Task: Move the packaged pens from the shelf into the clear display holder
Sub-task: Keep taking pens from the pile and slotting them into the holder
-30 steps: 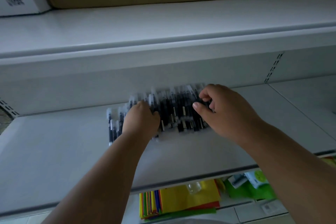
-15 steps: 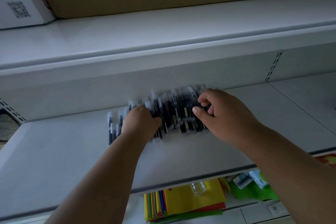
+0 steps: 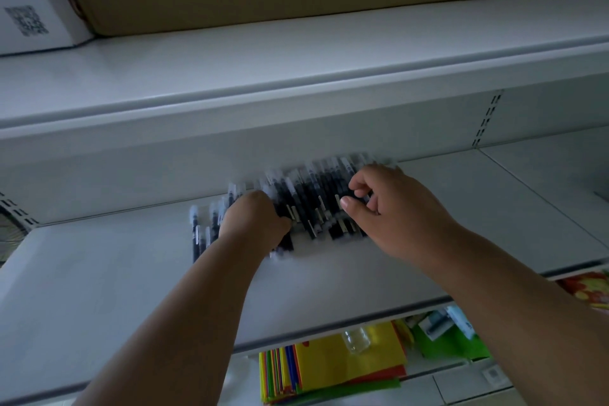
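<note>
Packaged pens (image 3: 309, 204) lie in a loose spread row on the white shelf (image 3: 99, 290), near the back wall, mostly side by side with caps pointing away from the person. No clear display holder in view, so the drop-off spot can't be placed from here. Step in hand looks like gathering the pens into a bundle. To do it well: squeeze the row inward from both ends so the packs stack parallel, get fingers under the near ends, and lift the bundle level; the slick wrappers will likely slide against each other, so a loose grab would probably shed pens off the shelf edge. Stragglers at the far left sit outside the left hand and need a separate sweep. Left hand (image 3: 253, 221) is palm-down on the left part of the pile, fingers curled forward onto the pens; whether they actually clamp any can't be told, the knuckles hide it. Right hand (image 3: 392, 208) is at the right end, wrist raised, thumb and index finger bent in a narrow pinch at the pens' near ends, apparently closing on a few. Both forearms reach up and forward over the shelf front.
</note>
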Demonstrator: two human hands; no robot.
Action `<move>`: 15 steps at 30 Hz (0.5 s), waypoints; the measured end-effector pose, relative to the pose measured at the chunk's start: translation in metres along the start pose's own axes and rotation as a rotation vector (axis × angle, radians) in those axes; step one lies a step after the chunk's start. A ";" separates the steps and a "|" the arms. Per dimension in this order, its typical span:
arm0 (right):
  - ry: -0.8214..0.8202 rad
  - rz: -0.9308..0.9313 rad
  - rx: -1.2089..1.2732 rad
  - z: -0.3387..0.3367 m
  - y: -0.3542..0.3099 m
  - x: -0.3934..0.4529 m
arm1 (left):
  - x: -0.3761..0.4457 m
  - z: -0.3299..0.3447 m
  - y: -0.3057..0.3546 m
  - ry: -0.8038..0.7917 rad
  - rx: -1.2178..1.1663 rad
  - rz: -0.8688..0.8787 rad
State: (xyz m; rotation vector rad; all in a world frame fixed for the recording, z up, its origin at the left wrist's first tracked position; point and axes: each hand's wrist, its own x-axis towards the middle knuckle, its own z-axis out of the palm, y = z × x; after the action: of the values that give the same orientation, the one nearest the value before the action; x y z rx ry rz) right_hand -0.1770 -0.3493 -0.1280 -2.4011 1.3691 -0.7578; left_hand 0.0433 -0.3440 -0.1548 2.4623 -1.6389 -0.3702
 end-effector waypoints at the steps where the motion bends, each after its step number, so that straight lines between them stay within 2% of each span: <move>1: -0.003 -0.001 0.006 0.001 0.000 0.000 | 0.000 0.001 -0.002 0.031 -0.024 -0.003; 7: -0.017 0.008 0.009 0.007 0.003 0.001 | -0.003 0.003 -0.011 0.126 -0.175 -0.007; 12: -0.023 0.006 0.030 0.013 -0.002 0.007 | -0.022 0.007 -0.020 0.219 -0.531 0.031; 15: -0.040 0.004 0.042 0.024 -0.008 0.011 | -0.041 0.008 -0.028 0.251 -0.915 0.031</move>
State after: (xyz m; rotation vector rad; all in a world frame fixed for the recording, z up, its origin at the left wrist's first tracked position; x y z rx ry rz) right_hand -0.1531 -0.3556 -0.1405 -2.3673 1.3292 -0.7257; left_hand 0.0501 -0.2951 -0.1646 1.7008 -1.0523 -0.6059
